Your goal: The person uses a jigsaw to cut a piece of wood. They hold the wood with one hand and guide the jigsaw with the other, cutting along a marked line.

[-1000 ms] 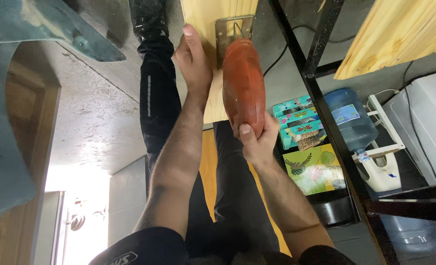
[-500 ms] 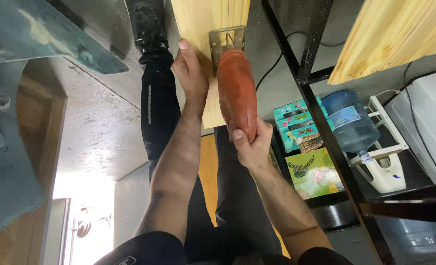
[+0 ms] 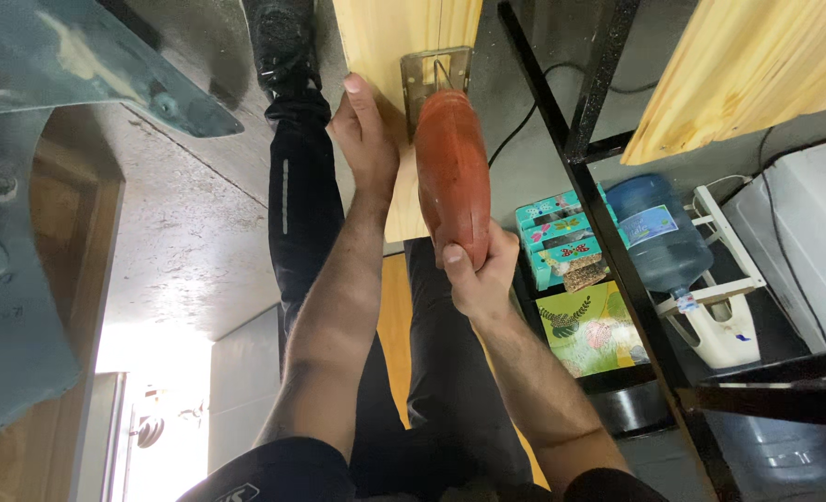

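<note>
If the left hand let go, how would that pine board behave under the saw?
The board looks stiff and light, so it would probably slide or chatter. The left hand presses it flat beside the orange saw, gripped by the right hand; its near end may overhang and tip.

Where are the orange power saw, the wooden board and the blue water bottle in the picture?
orange power saw (image 3: 452, 172), head view, middle of its body.
wooden board (image 3: 385, 37), head view, bare face left of the saw.
blue water bottle (image 3: 659, 237), head view, its side wall.

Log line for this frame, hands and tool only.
left hand: flat on wooden board | right hand: grips orange power saw | saw: on board
</note>
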